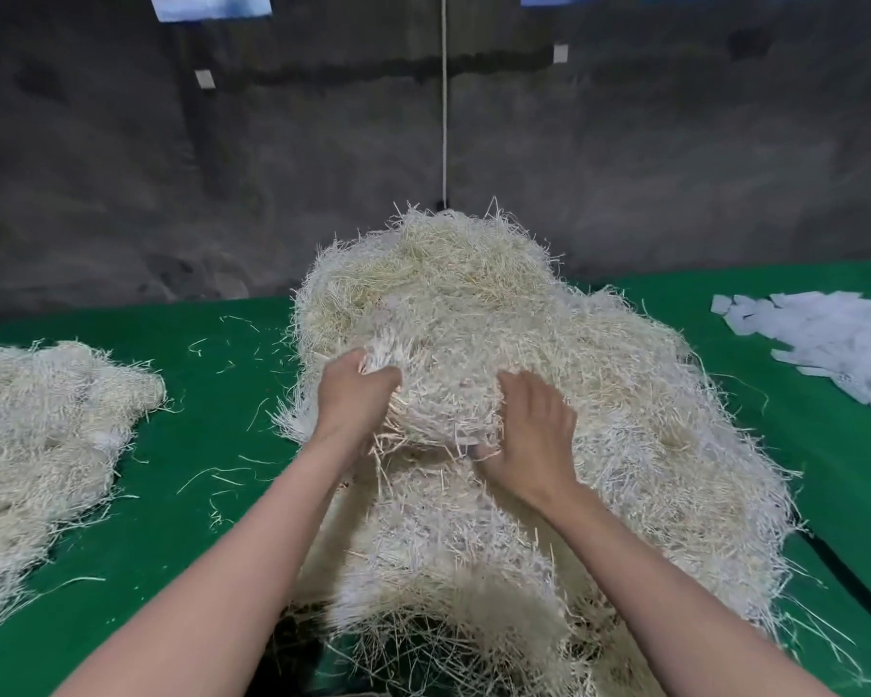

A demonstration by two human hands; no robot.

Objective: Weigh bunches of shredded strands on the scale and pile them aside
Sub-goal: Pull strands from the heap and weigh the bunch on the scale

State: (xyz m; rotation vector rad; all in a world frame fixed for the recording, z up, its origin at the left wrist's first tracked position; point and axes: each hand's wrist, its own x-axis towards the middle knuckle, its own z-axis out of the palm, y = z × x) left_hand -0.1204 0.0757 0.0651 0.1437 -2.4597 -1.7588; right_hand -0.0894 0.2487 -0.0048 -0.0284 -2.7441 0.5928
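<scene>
green table (212, 520) | big strand heap (599, 420) ctr | smaller pile (46, 435) L | white slips (835, 339) R

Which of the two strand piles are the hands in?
The tall central heap, not the low pile at the left edge: the left hand grips a tuft of it, the right hand lies on it.

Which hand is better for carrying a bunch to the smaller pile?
Probably the left hand: it grips strands from the big pile, and the smaller pile lies on its side. The right hand only rests on top.
</scene>
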